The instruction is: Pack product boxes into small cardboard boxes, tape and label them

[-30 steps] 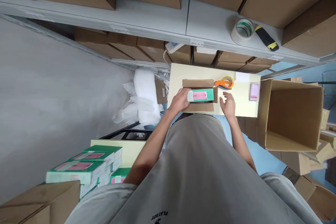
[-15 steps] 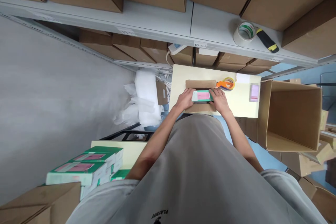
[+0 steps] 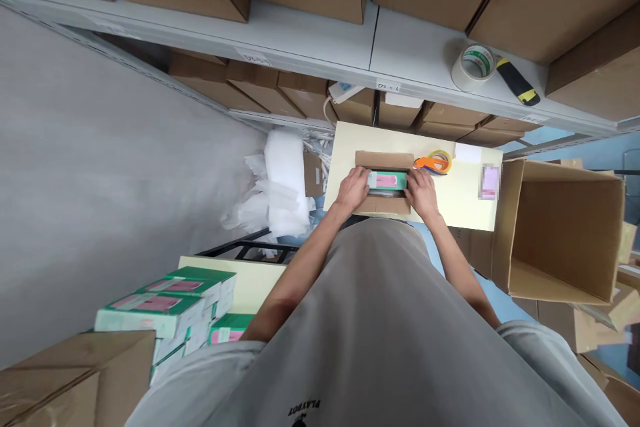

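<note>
A small cardboard box (image 3: 384, 205) with its long flaps folded out lies on the cream tabletop in front of me. Inside it sits a green-and-white packaged box (image 3: 401, 180) with a pink panel. My left hand (image 3: 354, 187) is closed around the carton's left end, its fingertips at the edge of the green box. At the opposite end, my right hand (image 3: 423, 192) grips the carton's side with curled fingers. Just beyond my right hand lie an orange tape cutter (image 3: 431, 163) and a yellow-rimmed tape roll (image 3: 449, 159).
A large open carton (image 3: 565, 233) stands right of the table (image 3: 465, 210). White foam wrap (image 3: 287, 183) is at the left. Stacked green boxes (image 3: 150, 307) sit behind my left arm. The overhead shelf (image 3: 310, 33) carries cartons, clear tape (image 3: 473, 68) and a utility knife (image 3: 517, 82).
The green box sits lower in the carton, and more of its right end shows. My hands have moved slightly apart to the carton's ends. The view has shifted a little.
</note>
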A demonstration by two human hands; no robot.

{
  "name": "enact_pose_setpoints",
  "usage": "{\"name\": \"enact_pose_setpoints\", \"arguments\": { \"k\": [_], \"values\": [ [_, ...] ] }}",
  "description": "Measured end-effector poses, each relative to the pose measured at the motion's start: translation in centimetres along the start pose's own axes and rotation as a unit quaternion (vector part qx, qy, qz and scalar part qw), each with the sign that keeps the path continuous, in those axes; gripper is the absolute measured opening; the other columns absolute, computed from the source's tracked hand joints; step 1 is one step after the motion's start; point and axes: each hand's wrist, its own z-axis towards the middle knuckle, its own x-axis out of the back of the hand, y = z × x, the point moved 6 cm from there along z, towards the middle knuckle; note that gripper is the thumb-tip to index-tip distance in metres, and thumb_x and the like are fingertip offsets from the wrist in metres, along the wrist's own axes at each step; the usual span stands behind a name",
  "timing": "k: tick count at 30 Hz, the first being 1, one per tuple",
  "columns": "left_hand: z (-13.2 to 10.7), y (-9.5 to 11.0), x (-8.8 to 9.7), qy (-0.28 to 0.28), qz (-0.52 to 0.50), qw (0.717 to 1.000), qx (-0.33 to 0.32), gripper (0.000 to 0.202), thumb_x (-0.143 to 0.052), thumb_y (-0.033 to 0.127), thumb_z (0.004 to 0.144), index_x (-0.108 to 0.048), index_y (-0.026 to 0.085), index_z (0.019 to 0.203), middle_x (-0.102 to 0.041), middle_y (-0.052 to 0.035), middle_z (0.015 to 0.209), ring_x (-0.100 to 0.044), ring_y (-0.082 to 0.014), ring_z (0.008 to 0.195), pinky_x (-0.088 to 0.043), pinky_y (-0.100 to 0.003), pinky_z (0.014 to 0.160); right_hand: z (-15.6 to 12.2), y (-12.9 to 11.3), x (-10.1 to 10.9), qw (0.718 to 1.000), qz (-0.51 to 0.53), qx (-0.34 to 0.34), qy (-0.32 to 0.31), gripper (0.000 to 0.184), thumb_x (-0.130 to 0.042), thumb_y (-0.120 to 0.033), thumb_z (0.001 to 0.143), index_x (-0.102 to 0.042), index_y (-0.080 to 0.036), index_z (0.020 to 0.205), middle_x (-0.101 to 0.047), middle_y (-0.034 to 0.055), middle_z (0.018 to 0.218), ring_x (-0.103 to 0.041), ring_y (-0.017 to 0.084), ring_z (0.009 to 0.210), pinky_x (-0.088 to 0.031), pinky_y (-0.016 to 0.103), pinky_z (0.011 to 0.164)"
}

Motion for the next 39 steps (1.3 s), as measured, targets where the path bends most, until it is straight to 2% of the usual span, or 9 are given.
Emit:
{"name": "enact_pose_setpoints", "arguments": {
  "k": [3,6,12,18,22,26,30,34,39],
  "values": [
    [-1.3,-1.9,1.0,0.083,-0.015,0.992,0.094,0.039,-0.063,0.027,0.108,-0.067,0.018,0.146,-0.069,-0.019,0.144,-0.064,-0.0361,0.141,-0.055,-0.047,0.12,-2.2,2.2,1.0,0.99,0.042,-0.075,0.113,0.049,-0.062,-0.038,0.108,-0.067,-0.015,0.151,-0.057,0.0257,0.171,-0.047,0.043,0.163,-0.039,0.07,0.134],
    [-2.1,-3.5,0.6,0.081,-0.026,0.98,0.178,0.032,-0.071,0.035,0.106,-0.073,0.018,0.133,-0.074,-0.0187,0.137,-0.069,-0.0373,0.134,-0.057,-0.045,0.113,-3.8,4.0,0.1,0.973,0.099,-0.133,0.162,0.043,-0.067,-0.049,0.104,-0.072,-0.017,0.132,-0.068,0.0263,0.155,-0.057,0.043,0.152,-0.047,0.069,0.127],
    [-2.2,-3.7,-0.4,0.062,-0.047,0.966,0.246,0.022,-0.062,0.029,0.108,-0.079,0.018,0.117,-0.082,-0.0149,0.126,-0.077,-0.0329,0.12,-0.059,-0.041,0.102,-4.0,5.4,-3.0,0.941,0.245,-0.19,0.136,0.023,-0.069,-0.047,0.096,-0.069,-0.024,0.093,-0.081,0.0209,0.131,-0.072,0.037,0.128,-0.055,0.06,0.119],
    [-3.1,-2.9,-0.7,0.065,-0.052,0.952,0.295,0.025,-0.061,0.021,0.103,-0.083,0.019,0.116,-0.084,-0.0137,0.127,-0.079,-0.0321,0.121,-0.059,-0.038,0.104,-3.7,6.9,-4.5,0.885,0.366,-0.265,0.11,0.031,-0.07,-0.055,0.087,-0.071,-0.024,0.093,-0.084,0.0182,0.125,-0.076,0.034,0.12,-0.059,0.056,0.114],
    [-6.1,-3.0,-1.0,0.08,-0.07,0.941,0.321,0.026,-0.063,0.023,0.102,-0.085,0.02,0.116,-0.086,-0.0141,0.126,-0.08,-0.0331,0.121,-0.06,-0.038,0.104,-4.1,5.9,-3.9,0.874,0.408,-0.251,0.081,0.04,-0.071,-0.06,0.082,-0.074,-0.022,0.096,-0.086,0.0151,0.113,-0.078,0.032,0.109,-0.063,0.051,0.102],
    [-11.7,-4.1,-1.2,0.105,-0.107,0.924,0.352,0.023,-0.067,0.024,0.099,-0.085,0.02,0.112,-0.088,-0.0135,0.119,-0.082,-0.0335,0.117,-0.06,-0.038,0.101,-5.1,2.4,-3.1,0.87,0.426,-0.247,0.029,0.044,-0.073,-0.061,0.076,-0.076,-0.021,0.093,-0.086,0.015,0.103,-0.079,0.031,0.097,-0.065,0.046,0.09],
    [-19.4,-5.9,-1.0,0.142,-0.135,0.899,0.392,0.02,-0.068,0.023,0.098,-0.085,0.021,0.109,-0.089,-0.011,0.114,-0.083,-0.0312,0.113,-0.06,-0.036,0.1,-6.0,-3.2,-3.0,0.884,0.423,-0.197,-0.019,0.04,-0.074,-0.06,0.074,-0.075,-0.022,0.085,-0.085,0.0135,0.096,-0.078,0.03,0.093,-0.064,0.043,0.084],
    [-29.3,-8.0,-1.0,0.203,-0.154,0.864,0.434,0.018,-0.069,0.024,0.099,-0.085,0.022,0.106,-0.089,-0.0087,0.113,-0.083,-0.0306,0.11,-0.06,-0.035,0.097,-6.9,-10.2,-4.2,0.894,0.423,-0.133,-0.063,0.04,-0.077,-0.061,0.075,-0.074,-0.022,0.082,-0.082,0.0088,0.088,-0.075,0.026,0.086,-0.061,0.039,0.082],
    [-44.2,-10.4,-2.4,0.288,-0.167,0.799,0.501,0.017,-0.069,0.023,0.097,-0.084,0.021,0.103,-0.088,-0.0075,0.114,-0.083,-0.0295,0.11,-0.06,-0.035,0.098,-9.0,-21.5,-7.5,0.9,0.42,-0.045,-0.11,0.042,-0.08,-0.063,0.074,-0.071,-0.022,0.081,-0.078,0.0048,0.08,-0.071,0.023,0.08,-0.058,0.036,0.078]
  ]
}}
